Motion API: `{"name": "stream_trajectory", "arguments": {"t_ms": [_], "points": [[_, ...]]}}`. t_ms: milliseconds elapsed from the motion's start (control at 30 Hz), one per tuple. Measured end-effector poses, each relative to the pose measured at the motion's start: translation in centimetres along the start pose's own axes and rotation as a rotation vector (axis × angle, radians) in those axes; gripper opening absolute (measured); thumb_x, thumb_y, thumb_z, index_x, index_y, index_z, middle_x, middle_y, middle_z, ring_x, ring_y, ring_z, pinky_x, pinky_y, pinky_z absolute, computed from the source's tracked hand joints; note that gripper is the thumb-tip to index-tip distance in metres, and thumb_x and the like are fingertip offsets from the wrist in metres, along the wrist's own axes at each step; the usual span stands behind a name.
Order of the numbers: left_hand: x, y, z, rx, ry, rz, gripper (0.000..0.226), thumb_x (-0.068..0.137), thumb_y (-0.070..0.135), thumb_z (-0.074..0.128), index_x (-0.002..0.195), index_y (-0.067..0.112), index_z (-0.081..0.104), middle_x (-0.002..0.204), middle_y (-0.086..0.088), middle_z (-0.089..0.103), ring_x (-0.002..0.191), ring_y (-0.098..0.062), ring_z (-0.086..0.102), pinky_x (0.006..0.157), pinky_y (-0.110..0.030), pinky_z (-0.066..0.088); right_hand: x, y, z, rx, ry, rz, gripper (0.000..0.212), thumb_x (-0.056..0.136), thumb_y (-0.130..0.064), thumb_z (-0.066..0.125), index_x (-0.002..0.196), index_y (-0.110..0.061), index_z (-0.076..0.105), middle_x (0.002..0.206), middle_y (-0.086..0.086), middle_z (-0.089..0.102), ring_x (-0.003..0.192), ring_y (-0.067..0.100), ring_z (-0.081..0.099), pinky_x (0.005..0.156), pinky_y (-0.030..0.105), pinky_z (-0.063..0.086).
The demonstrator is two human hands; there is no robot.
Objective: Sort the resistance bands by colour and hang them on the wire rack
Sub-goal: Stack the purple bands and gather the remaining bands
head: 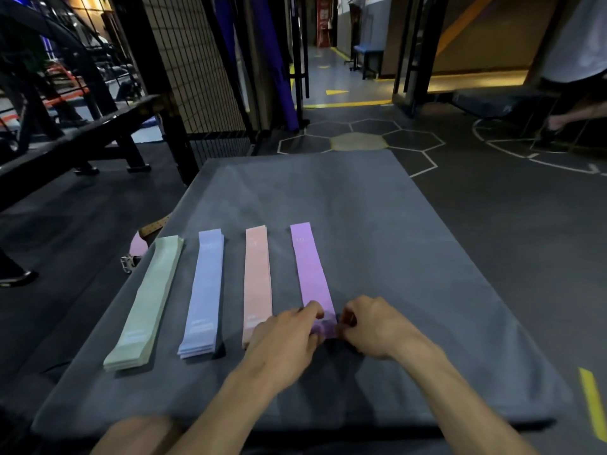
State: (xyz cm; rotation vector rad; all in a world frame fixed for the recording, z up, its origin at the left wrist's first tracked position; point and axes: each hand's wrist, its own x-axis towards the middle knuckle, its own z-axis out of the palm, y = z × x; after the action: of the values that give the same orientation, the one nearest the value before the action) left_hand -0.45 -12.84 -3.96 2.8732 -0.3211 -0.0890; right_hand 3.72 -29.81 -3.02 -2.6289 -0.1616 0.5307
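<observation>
The near end of the purple band (310, 274) is pinched by both hands — left (285, 339), right (374, 326) — on the grey-covered bench (410, 257). If lifted carelessly, the neighbouring peach stack (258, 280) could be dragged askew — the left hand overlaps it.

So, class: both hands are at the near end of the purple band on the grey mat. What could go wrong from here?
1. The left hand lies over the near end of the peach stack and could skew it.
2. The purple band, pinched by the right hand too, could fold as it lifts.
</observation>
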Motion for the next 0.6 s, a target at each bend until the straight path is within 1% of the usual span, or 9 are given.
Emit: {"name": "stream_trajectory", "arguments": {"t_ms": [67,167,233,333,400,500,600], "points": [[0.1,0.0,0.0,-0.011,-0.003,0.001,0.019,0.101,0.039,0.046,0.120,0.035,0.045,0.125,0.007,0.064,0.108,-0.027,0.061,0.082,-0.041,0.052,0.2,0.0,0.1,-0.022,0.006,-0.003,0.007,0.091,-0.032,0.062,0.087,-0.026,0.061,0.104,0.010,0.070,0.095,0.029,0.068,0.066,0.025,0.042],[0.1,0.0,0.1,-0.013,0.011,-0.011,0.016,0.101,0.037,0.046,0.117,0.035,0.047,0.123,0.008,0.063,0.108,-0.025,0.060,0.080,-0.038,0.050,0.3,0.1,0.4,-0.026,0.011,-0.008,0.008,0.090,-0.030,0.061,0.083,-0.026,0.060,0.098,0.009,0.069,0.091,0.028,0.067,0.065,0.026,0.043],[0.0,0.1,0.0,-0.009,0.008,-0.019,0.019,0.101,0.035,0.046,0.120,0.037,0.047,0.123,0.007,0.063,0.109,-0.026,0.060,0.076,-0.034,0.045,0.3,0.1,0.5,-0.021,0.019,-0.010,0.008,0.089,-0.029,0.061,0.082,-0.026,0.060,0.099,0.009,0.070,0.091,0.028,0.067,0.065,0.026,0.043],[-0.3,0.4,-0.4,0.007,0.005,-0.028,0.022,0.101,0.033,0.046,0.121,0.039,0.050,0.122,0.006,0.062,0.108,-0.028,0.059,0.072,-0.035,0.037,0.3,0.1,0.4,-0.025,0.023,-0.008,0.008,0.088,-0.029,0.062,0.084,-0.023,0.063,0.099,0.010,0.071,0.091,0.028,0.068,0.064,0.027,0.044],[-0.5,0.5,-0.6,0.018,0.017,-0.021,0.022,0.102,0.032,0.045,0.122,0.038,0.051,0.122,0.005,0.062,0.107,-0.028,0.059,0.073,-0.036,0.038,0.3,0.1,0.2,-0.025,0.022,-0.004,0.010,0.088,-0.031,0.064,0.086,-0.021,0.064,0.098,0.009,0.071,0.090,0.026,0.068,0.064,0.027,0.045],[-0.7,0.3,-0.8,0.025,0.041,-0.011,0.024,0.101,0.035,0.047,0.124,0.038,0.051,0.123,0.005,0.062,0.106,-0.029,0.061,0.079,-0.038,0.045,0.1,0.2,0.0,-0.036,0.035,-0.019,0.017,0.085,-0.037,0.069,0.081,-0.025,0.057,0.096,0.007,0.071,0.088,0.024,0.068,0.065,0.025,0.045],[-0.6,0.1,-1.2,0.025,0.085,0.003,0.023,0.099,0.040,0.051,0.122,0.035,0.053,0.117,0.007,0.061,0.104,-0.027,0.062,0.080,-0.037,0.048,-0.2,0.4,-0.2,-0.081,0.057,-0.069,0.016,0.083,-0.037,0.070,0.088,-0.026,0.060,0.102,0.005,0.070,0.094,0.024,0.067,0.070,0.027,0.049]]}}
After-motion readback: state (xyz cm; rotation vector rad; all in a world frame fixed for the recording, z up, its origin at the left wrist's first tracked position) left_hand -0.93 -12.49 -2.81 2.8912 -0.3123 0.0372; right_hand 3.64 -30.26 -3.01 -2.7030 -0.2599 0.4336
